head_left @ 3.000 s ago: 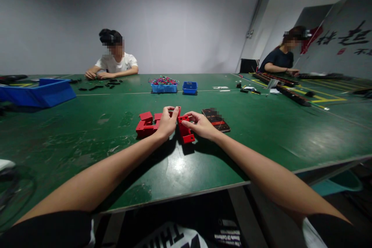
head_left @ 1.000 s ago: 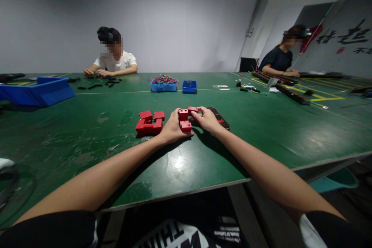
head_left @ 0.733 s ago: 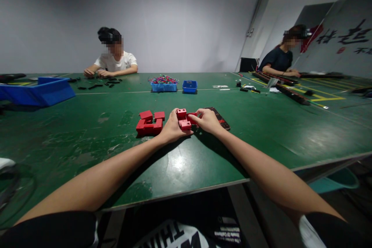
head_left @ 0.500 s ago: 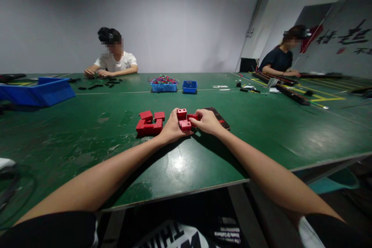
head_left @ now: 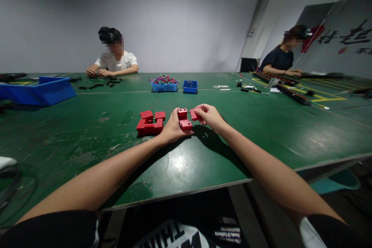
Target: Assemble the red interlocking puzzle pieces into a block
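Note:
My left hand point(head_left: 172, 127) is closed around a red U-shaped block point(head_left: 185, 125) with small round holes, its recess facing right. Between the thumb and fingers of my right hand point(head_left: 209, 115) is a small flat red block point(head_left: 194, 114), held just right of the U-shaped one with a narrow gap between them. Left of my hands, another red U-shaped block point(head_left: 149, 127) lies on the green table, with two flat red pieces, a left one point(head_left: 146, 115) and a right one point(head_left: 159, 115), at its far side.
Ahead stand a blue tray of colourful small parts point(head_left: 164, 84) and a smaller blue tray point(head_left: 190, 86). A large blue bin point(head_left: 43, 92) is at far left. Two co-workers sit across the table, one in a white shirt point(head_left: 117, 63), one in dark clothes point(head_left: 277, 60).
My right hand has drawn the small red block rightward and up, out of the U-shaped block's recess. The dark phone-like object behind that hand is now hidden. My left hand stays put.

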Tool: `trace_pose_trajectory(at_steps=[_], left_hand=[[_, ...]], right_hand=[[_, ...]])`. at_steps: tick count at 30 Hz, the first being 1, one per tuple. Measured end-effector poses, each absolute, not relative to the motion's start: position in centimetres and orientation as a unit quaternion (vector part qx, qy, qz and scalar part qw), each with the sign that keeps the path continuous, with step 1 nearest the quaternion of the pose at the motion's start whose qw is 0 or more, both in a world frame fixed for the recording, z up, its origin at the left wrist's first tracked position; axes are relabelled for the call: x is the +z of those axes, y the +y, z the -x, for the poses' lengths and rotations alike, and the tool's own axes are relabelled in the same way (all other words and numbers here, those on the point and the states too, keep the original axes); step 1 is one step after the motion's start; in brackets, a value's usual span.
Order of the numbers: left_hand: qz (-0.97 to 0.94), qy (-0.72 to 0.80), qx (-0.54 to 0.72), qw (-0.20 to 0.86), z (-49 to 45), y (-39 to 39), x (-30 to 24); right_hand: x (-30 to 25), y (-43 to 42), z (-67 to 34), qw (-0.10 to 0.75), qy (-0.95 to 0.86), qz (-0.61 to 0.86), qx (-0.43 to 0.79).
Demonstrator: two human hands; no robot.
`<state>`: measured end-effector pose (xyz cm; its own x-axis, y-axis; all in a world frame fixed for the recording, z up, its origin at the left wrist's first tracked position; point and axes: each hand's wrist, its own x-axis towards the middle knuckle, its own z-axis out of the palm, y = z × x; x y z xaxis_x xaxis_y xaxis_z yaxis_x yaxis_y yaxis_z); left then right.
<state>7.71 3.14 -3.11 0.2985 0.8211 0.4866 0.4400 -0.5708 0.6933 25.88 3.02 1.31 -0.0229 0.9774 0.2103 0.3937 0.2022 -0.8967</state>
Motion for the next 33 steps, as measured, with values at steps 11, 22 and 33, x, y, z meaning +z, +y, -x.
trace_pose_trajectory(at_steps=[11,22,33], left_hand=[[-0.774,0.374,0.430,0.276,-7.5,3.4,-3.1],[-0.772,0.375,0.438,0.268,-7.4,3.6,-3.3],[-0.770,0.394,0.417,0.279,-7.5,3.4,-3.2]], right_hand=[[2.1,2.6,-26.0,0.440,-0.519,0.399,0.615],[2.2,2.5,-26.3,0.405,-0.519,0.380,0.650],[2.6,2.6,-26.5,0.430,-0.498,0.380,0.650]])
